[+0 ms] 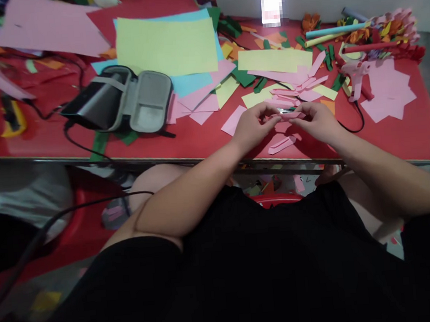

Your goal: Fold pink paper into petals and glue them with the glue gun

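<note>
A narrow folded strip of pink paper (289,116) is stretched between my two hands, just above the red table. My left hand (254,124) pinches its left end between thumb and fingers. At the other end, my right hand (316,118) grips it the same way. Nearer the edge lies a separate folded pink paper piece (282,145), touched by neither hand. Behind my fingers rests a loose heap of pink strips (299,92). Something metallic shows partly behind the held paper, too hidden to name.
An open zip case (151,101) with a dark device and cable sits left. Yellow sheets (166,45) and coloured scraps cover the back. A pink glue gun (357,78) stands right, near paper flowers (400,27). A yellow-handled cutter (13,120) lies far left, near another person's leg.
</note>
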Tool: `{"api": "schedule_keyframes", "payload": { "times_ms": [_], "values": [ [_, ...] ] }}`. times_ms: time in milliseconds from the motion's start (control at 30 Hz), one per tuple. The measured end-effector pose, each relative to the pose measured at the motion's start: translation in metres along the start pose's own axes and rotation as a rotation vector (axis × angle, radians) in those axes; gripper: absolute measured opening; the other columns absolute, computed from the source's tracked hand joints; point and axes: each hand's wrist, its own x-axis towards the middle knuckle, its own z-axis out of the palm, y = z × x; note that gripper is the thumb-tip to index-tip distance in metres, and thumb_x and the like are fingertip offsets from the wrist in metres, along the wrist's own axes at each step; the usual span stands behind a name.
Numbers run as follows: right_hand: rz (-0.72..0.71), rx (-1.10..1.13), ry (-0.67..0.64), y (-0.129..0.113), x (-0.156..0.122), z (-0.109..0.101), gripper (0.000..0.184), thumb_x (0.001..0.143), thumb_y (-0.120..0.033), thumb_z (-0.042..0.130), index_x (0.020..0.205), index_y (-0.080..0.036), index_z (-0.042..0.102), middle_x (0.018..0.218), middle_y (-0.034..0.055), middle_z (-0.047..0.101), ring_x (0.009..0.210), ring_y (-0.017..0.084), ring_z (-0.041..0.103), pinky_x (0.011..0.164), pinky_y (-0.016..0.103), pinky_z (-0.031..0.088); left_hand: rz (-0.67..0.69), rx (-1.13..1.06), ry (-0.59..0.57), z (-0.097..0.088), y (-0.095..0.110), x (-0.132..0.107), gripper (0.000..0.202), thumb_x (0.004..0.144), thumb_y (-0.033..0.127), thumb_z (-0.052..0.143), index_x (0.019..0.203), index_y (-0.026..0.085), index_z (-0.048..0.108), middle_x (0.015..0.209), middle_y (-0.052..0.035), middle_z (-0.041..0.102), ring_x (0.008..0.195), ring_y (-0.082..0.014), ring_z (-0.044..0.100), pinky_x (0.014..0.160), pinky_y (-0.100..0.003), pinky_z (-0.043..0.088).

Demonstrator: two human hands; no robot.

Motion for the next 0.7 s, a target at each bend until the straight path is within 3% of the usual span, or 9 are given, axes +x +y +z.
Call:
{"api": "schedule_keyframes", "payload": {
  "times_ms": [133,300,400,533,700],
  "values": [
    [0.045,0.164,-0.02,-0.006,-0.001,0.004,0.033,0.088,-0.047,0.096,0.088,-0.026,0.071,0.075,-0.003,0.059,0.074,0.018,0.051,0.071,0.034,0.039,-0.029,-0.236,0.018,0.002,0.004,0.001,0.027,0.106,0.041,0.09,0.121,0.019,0.084,0.105,-0.0055,0.085,0.081,-0.0154,0.066,0.078,-0.029,0.05],
    [-0.075,-0.002,-0.053,-0.02,-0.014,0.009,0.04,0.099,-0.063,0.09,0.091,-0.025,0.081,0.08,0.003,0.073,0.077,0.021,0.058,0.073,0.038,0.041,-0.042,-0.166,-0.002,0.0,0.012,-0.003,0.027,0.1,0.039,0.098,0.113,0.018,0.087,0.097,-0.0053,0.085,0.074,-0.0141,0.063,0.071,-0.029,0.048],
    [-0.026,-0.043,-0.051,-0.025,-0.024,0.017,0.043,0.105,-0.064,0.083,0.088,-0.024,0.082,0.082,0.0054,0.08,0.076,0.022,0.064,0.075,0.038,0.044,-0.056,-0.142,-0.048,-0.002,0.011,-0.004,0.025,0.098,0.034,0.099,0.113,0.019,0.087,0.095,-0.0053,0.085,0.071,-0.0136,0.064,0.068,-0.029,0.047],
    [0.028,-0.048,0.008,-0.024,-0.039,0.027,0.051,0.103,-0.064,0.086,0.075,-0.024,0.073,0.073,0.0043,0.074,0.072,0.021,0.06,0.071,0.038,0.039,-0.026,-0.257,-0.126,0.002,0.008,-0.003,0.036,0.096,0.036,0.101,0.122,0.018,0.083,0.102,-0.0069,0.087,0.085,-0.0168,0.079,0.074,-0.028,0.055],
    [0.049,0.079,0.092,-0.019,-0.042,0.031,0.042,0.097,-0.062,0.09,0.083,-0.024,0.077,0.077,0.0027,0.073,0.071,0.019,0.055,0.07,0.037,0.04,0.01,-0.346,-0.084,0.009,0.007,-0.001,0.052,0.097,0.056,0.102,0.125,0.019,0.078,0.109,-0.0097,0.089,0.099,-0.023,0.087,0.086,-0.033,0.065]
  ]
}}
